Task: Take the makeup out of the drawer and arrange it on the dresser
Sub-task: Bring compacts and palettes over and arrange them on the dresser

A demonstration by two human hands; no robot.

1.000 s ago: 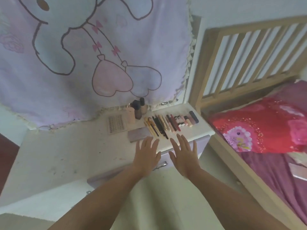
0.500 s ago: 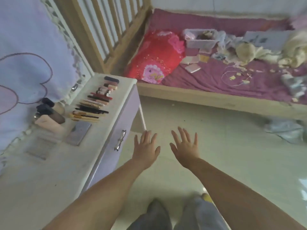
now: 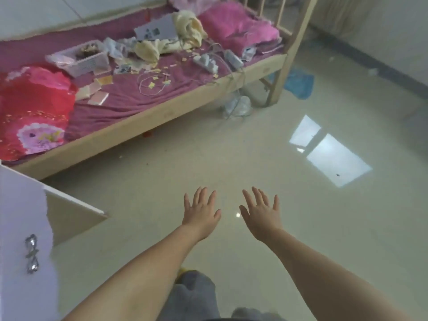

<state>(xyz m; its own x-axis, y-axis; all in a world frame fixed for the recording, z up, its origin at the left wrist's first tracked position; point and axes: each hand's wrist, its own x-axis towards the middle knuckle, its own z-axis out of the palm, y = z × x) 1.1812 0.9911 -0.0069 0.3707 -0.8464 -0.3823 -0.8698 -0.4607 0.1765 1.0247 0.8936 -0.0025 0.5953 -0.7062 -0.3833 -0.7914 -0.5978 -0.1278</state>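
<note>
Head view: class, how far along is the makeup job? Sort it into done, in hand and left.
Done: a second ago the makeup lay in rows on the dresser top; now only the dresser front and its handle show. In hand: nothing; the left hand and right hand are spread, empty, above the floor. Left: probably nothing, though this picture cannot confirm it.

cluttered wood bed (image 3: 148, 122) w/ glossy floor (image 3: 254, 158)

The view has swung right: the makeup-laden desk top is gone from sight, leaving only its pale lilac drawer front (image 3: 20, 239); the hands now hover over bare floor (image 3: 301, 228).
</note>
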